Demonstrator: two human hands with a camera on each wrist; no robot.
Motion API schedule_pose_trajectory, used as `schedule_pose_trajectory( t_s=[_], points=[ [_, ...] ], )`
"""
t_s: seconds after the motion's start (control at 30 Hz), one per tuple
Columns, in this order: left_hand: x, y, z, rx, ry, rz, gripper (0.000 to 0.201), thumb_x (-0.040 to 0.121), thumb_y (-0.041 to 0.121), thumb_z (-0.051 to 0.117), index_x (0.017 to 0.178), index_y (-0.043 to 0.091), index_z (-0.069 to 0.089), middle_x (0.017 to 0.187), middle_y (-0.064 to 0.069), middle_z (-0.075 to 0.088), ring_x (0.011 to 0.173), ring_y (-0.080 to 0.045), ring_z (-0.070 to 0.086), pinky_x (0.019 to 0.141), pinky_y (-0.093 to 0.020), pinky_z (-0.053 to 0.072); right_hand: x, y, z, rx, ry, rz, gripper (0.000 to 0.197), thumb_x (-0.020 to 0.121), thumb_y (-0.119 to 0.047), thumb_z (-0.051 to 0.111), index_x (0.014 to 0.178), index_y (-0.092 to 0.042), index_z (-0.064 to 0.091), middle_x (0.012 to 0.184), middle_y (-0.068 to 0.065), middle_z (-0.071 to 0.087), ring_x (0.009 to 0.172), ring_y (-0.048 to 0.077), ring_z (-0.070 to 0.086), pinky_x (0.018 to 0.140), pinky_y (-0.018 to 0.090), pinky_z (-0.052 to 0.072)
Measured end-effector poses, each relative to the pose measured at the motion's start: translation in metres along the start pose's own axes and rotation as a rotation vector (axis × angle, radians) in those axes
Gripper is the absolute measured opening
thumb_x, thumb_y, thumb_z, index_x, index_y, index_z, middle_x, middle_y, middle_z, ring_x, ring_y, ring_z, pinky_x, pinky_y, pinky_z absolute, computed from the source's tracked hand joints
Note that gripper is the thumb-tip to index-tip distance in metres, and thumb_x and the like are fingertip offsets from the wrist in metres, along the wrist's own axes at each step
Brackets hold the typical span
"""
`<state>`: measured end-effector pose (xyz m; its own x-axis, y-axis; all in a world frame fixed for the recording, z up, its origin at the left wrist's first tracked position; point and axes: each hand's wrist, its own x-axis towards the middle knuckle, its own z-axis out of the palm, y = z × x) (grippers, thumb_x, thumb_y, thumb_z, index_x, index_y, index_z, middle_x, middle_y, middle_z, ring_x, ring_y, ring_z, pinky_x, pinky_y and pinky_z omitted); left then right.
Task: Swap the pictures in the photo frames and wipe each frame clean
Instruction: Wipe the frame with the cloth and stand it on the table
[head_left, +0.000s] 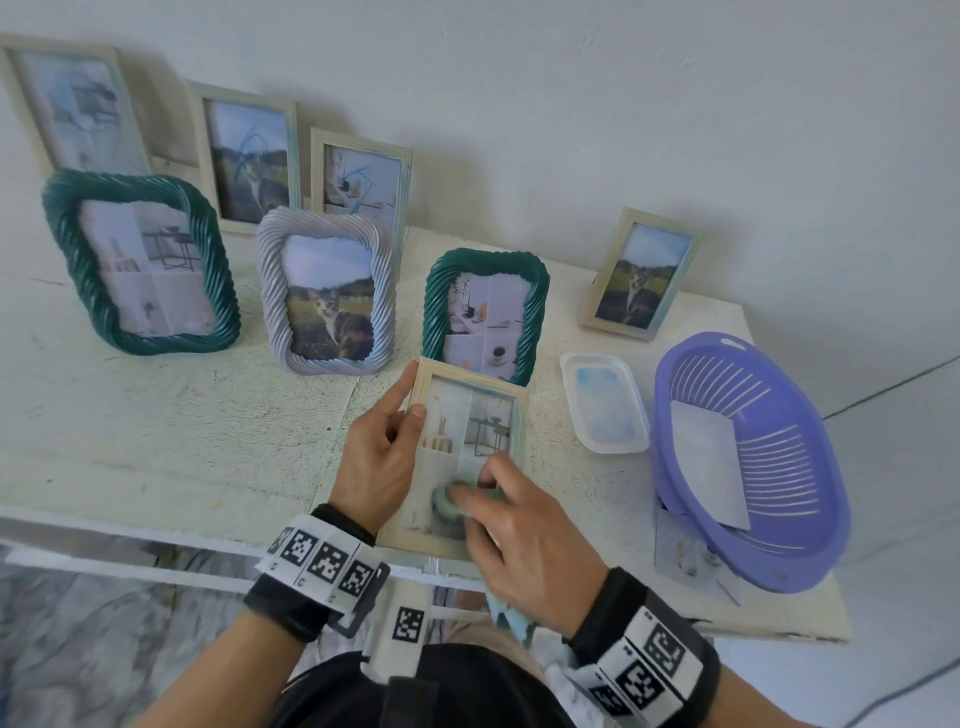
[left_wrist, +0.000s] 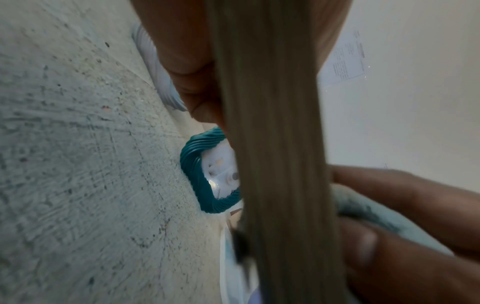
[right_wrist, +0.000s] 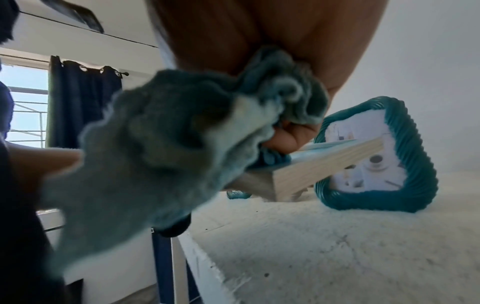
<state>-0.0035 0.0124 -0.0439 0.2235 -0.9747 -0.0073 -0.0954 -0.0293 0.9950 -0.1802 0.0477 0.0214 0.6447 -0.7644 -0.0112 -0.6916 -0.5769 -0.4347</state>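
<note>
A light wooden photo frame (head_left: 470, 387) with a room collage picture is tilted up off the table's front edge. My left hand (head_left: 387, 441) grips its left side, thumb on the glass. My right hand (head_left: 498, 512) holds a bunched teal cloth (head_left: 448, 501) pressed on the lower glass. The right wrist view shows the cloth (right_wrist: 166, 144) bunched in the fingers against the wooden frame (right_wrist: 319, 166). In the left wrist view the frame's edge (left_wrist: 275, 144) fills the middle, with the cloth (left_wrist: 369, 211) at right.
Just behind the held frame stands a teal rope frame (head_left: 485, 312). A grey rope frame (head_left: 326, 296), a larger teal one (head_left: 140, 262) and several wooden frames (head_left: 641, 275) line the wall. A white tray (head_left: 605, 408) and purple basket (head_left: 748, 457) sit right.
</note>
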Motion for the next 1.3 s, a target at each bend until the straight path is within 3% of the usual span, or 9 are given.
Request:
schedule_pose_trajectory(
  t_s=[0.23,0.37,0.5,0.63,0.83,0.97,1.1,1.2,1.3],
  points=[
    [-0.004,0.006,0.007,0.005,0.015,0.018,0.047,0.102,0.016,0.046,0.147,0.027,0.041,0.063,-0.011,0.046,0.056,-0.018,0.035,0.053,-0.035,0.039,0.017,0.02,-0.018,-0.09,0.097,0.07,0.019,0.091,-0.013,0.055,0.106,-0.011,0.066,0.095,-0.005,0.035,0.063,0.004,0.034,0.06,0.006,0.025],
    [0.0,0.004,0.003,-0.017,0.002,-0.011,0.046,0.1,0.025,0.046,0.146,0.029,0.042,0.066,-0.033,0.052,0.059,-0.023,0.043,0.053,-0.05,0.049,0.011,0.001,-0.008,-0.015,0.017,-0.016,0.025,0.093,-0.019,0.046,0.109,-0.015,0.064,0.095,-0.006,0.035,0.063,-0.004,0.03,0.057,0.005,0.024],
    [-0.006,0.005,0.005,0.036,0.043,0.014,0.046,0.101,0.014,0.046,0.146,0.023,0.042,0.058,-0.009,0.037,0.051,-0.014,0.032,0.047,-0.026,0.036,-0.001,0.001,-0.008,-0.029,-0.075,-0.088,0.026,0.091,-0.019,0.048,0.108,-0.015,0.067,0.095,-0.001,0.042,0.071,0.003,0.032,0.062,0.005,0.021],
    [-0.008,0.008,0.01,0.078,0.06,0.035,0.046,0.101,0.01,0.046,0.144,0.024,0.041,0.054,0.001,0.03,0.043,-0.004,0.028,0.043,-0.014,0.029,0.018,0.02,-0.016,-0.094,0.073,0.03,0.018,0.09,-0.009,0.057,0.105,-0.01,0.067,0.096,0.002,0.043,0.069,0.009,0.036,0.06,0.018,0.034],
    [-0.005,0.004,0.004,0.024,0.026,-0.005,0.046,0.101,0.018,0.047,0.146,0.024,0.041,0.063,-0.009,0.043,0.055,-0.019,0.036,0.049,-0.036,0.039,0.006,0.004,-0.006,0.013,-0.056,-0.121,0.021,0.09,-0.013,0.051,0.103,-0.012,0.068,0.094,0.001,0.043,0.065,0.006,0.034,0.058,0.014,0.027],
    [-0.004,0.003,0.004,0.001,-0.004,0.005,0.054,0.091,0.043,0.047,0.144,0.037,0.042,0.072,-0.01,0.052,0.062,-0.021,0.045,0.057,-0.056,0.05,0.014,0.018,-0.018,-0.048,-0.058,-0.108,0.025,0.09,-0.017,0.049,0.104,-0.012,0.07,0.095,0.002,0.046,0.073,0.007,0.037,0.062,0.014,0.029],
    [0.0,0.007,0.004,0.019,0.001,0.028,0.057,0.09,0.044,0.046,0.145,0.034,0.041,0.071,-0.01,0.051,0.06,-0.022,0.044,0.055,-0.053,0.05,0.023,0.016,-0.019,-0.083,0.049,-0.037,0.021,0.09,-0.01,0.052,0.106,-0.009,0.066,0.096,0.003,0.044,0.074,0.009,0.037,0.062,0.018,0.034],
    [-0.001,0.007,0.0,0.012,-0.004,0.014,0.061,0.086,0.052,0.046,0.144,0.035,0.042,0.066,-0.018,0.052,0.059,-0.024,0.044,0.056,-0.053,0.05,0.011,0.004,-0.01,-0.06,-0.054,-0.134,0.021,0.09,-0.015,0.05,0.104,-0.012,0.065,0.097,0.0,0.044,0.076,0.006,0.035,0.064,0.008,0.024],
    [-0.003,0.007,0.0,0.011,0.0,0.018,0.059,0.088,0.048,0.047,0.145,0.034,0.042,0.065,-0.011,0.048,0.057,-0.022,0.038,0.052,-0.042,0.043,0.008,0.009,-0.013,-0.068,-0.117,-0.214,0.02,0.09,-0.017,0.053,0.103,-0.011,0.067,0.095,0.002,0.045,0.079,0.008,0.036,0.064,0.016,0.032]
  ],
)
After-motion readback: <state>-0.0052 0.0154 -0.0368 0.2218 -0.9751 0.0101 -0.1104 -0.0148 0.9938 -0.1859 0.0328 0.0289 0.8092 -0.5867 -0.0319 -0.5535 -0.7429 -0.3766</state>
